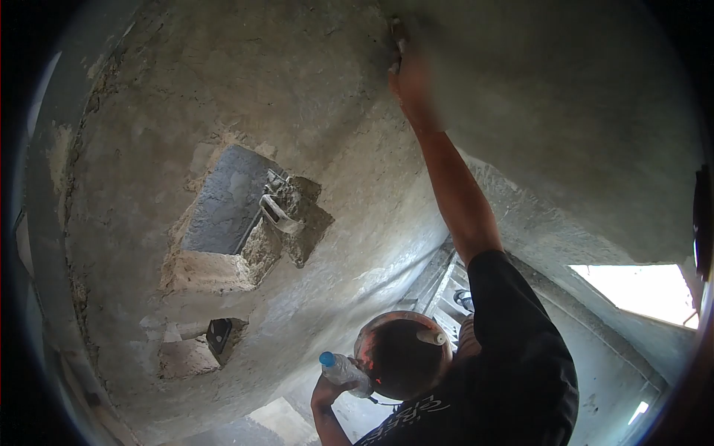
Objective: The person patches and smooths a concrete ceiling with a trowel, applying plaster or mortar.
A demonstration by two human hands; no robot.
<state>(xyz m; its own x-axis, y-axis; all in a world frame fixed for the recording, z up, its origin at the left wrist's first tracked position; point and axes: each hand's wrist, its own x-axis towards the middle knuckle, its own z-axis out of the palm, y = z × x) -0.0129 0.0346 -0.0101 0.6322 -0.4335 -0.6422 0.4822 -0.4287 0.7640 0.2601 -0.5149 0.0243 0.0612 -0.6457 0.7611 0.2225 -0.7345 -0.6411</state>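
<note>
My right arm stretches up to where two rough plastered surfaces meet. At its end my right hand (416,82) is closed round a small hand tool (399,36), blurred and touching or close to the surface; its kind cannot be made out. Low down, my left hand (329,390) is wrapped round a clear plastic bottle (348,374) with a blue cap, which is tilted. Right beside the bottle is a round container (364,338) with a dark interior and reddish patches. A pale, round-ended piece (431,338) sticks out over its rim.
In the wall, a rough rectangular recess (230,197) holds a pale bracket-like piece (279,214) by broken mortar. Below it is a smaller hole with a dark box (219,336). A ladder-like frame (446,290) stands below me. Bright light enters through an opening (636,290) at right.
</note>
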